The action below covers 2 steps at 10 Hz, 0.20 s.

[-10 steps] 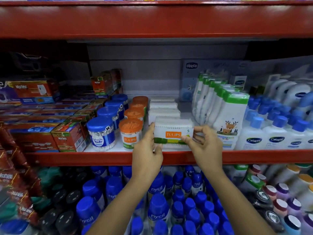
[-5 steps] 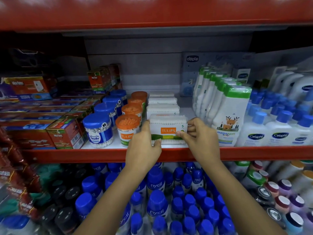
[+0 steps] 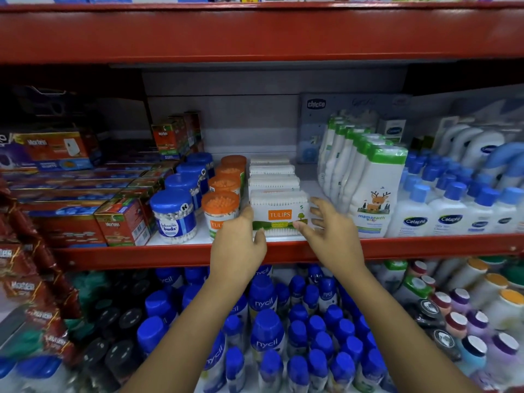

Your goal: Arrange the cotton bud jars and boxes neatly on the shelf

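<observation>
The front Tulips box (image 3: pixel 279 215) of cotton buds stands upright at the front edge of the red shelf (image 3: pixel 425 246), heading a row of like white boxes (image 3: pixel 272 173) that runs back, with the orange-lidded jars (image 3: pixel 220 207) just to its left and the blue-lidded jars (image 3: pixel 173 214) beyond those. Compared with half a second ago, the right hand (image 3: pixel 330 236) has loosened: its fingers are now spread and lifted off the box's right end, only the thumb tip near the lower corner. The left hand (image 3: pixel 236 248) stays against the box's left end, fingers up its side and thumb at its front lower edge. The box looks squarer to the row than before.
</observation>
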### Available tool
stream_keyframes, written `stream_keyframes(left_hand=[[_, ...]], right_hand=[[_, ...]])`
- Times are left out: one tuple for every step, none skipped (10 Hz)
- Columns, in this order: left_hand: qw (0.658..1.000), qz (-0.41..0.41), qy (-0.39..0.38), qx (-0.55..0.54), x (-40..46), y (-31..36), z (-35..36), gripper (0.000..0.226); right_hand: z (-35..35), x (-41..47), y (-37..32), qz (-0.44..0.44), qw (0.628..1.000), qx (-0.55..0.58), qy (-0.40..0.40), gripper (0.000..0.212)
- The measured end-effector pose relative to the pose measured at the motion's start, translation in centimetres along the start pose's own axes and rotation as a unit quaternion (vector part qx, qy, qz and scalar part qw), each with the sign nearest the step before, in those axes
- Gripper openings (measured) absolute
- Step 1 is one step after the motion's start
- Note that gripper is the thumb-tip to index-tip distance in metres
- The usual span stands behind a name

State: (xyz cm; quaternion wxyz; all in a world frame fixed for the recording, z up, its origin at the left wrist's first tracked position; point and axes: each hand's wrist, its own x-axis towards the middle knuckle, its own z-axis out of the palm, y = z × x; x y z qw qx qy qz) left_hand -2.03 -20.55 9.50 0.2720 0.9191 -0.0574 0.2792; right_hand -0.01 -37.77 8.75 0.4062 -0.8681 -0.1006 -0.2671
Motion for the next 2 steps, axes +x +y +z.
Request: stream_keyframes(left_hand=[[0.997,0.047,0.060,-0.007,-1.2,0.6,-1.4,0.031],[0.983,0.141,0.120,0.009,-1.4,1.3,-2.8,0.015]], right_hand=[[-0.6,-1.5,-1.0,-0.042,0.997,-0.019,0.063,0.047],[-1.6,-1.7,-2.9,-0.127,0.981,-0.067,0.131,0.030]])
